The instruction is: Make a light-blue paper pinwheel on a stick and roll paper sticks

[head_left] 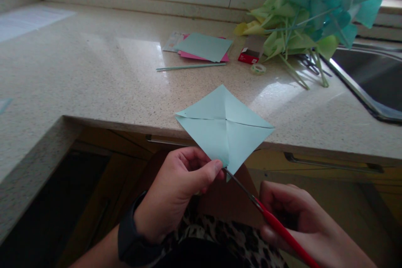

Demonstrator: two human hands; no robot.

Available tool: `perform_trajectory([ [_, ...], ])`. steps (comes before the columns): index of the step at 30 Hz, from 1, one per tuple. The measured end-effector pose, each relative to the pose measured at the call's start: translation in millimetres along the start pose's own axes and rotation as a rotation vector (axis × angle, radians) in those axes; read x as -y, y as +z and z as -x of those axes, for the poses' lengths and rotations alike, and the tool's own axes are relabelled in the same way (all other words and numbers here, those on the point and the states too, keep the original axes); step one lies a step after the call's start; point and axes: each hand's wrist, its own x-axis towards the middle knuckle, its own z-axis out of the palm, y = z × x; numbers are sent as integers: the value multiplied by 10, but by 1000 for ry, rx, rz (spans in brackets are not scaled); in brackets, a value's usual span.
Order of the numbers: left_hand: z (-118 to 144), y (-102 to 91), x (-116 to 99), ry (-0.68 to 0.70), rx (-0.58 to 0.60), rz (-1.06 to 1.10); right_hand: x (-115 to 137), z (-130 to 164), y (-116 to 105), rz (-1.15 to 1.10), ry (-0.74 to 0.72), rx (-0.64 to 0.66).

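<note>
Head view: scissors meeting a creased paper square at the countertop edge.
The left hand (176,194) pinches the light blue paper square (224,127) near its lower corner, held above the countertop (94,83) edge. The right hand (301,217) grips red-handled scissors (270,217); the blades appear nearly closed, tips touching that corner.

My left hand (176,192) is bare, with a wide black band (133,240) snug around the wrist just behind it. My right hand (298,222) is bare too, no sleeve showing. Below both hands, I wear leopard-print fabric (220,234).
</note>
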Motion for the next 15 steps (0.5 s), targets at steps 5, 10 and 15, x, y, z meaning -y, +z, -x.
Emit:
perform_trajectory([
  [5,7,2,0,-3,-2,-6,28,6,34,-15,-3,-57],
  [10,3,-6,10,0,-1,-16,12,3,18,-7,0,-39],
  [15,6,-18,3,-4,8,-13,11,5,23,14,-17,-72],
])
